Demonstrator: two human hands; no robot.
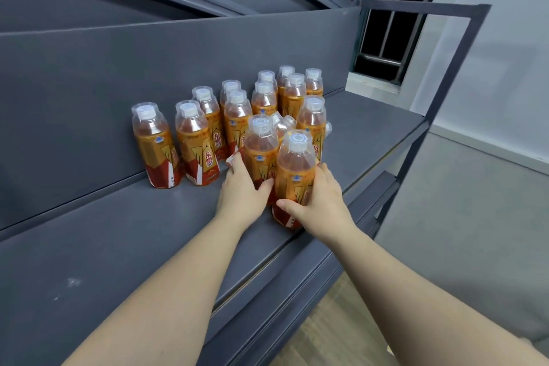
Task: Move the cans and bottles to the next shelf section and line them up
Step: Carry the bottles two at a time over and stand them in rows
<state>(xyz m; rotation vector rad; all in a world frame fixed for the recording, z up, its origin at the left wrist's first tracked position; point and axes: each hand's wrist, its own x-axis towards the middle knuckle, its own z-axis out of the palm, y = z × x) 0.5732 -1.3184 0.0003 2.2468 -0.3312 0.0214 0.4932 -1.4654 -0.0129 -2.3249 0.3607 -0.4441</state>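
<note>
Grey shelf (pixel 118 232): a cluster of orange-labelled bottles (pixel 237 110) is crowded just behind and beside two front bottles. Nearest bottle (pixel 294 169) is gripped by the right hand (pixel 323 202); neighbouring bottle (pixel 261 145) is gripped by the left hand (pixel 242 193). Labels are printed "东鹏". Barred window (pixel 386 24) is seen at the right.

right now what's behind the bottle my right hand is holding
Behind the front bottle, gripped by the right hand, a tilted bottle's top shows, then an upright bottle and further rows. The tilted bottle's body and base are hidden behind it and the neighbouring bottle.
</note>
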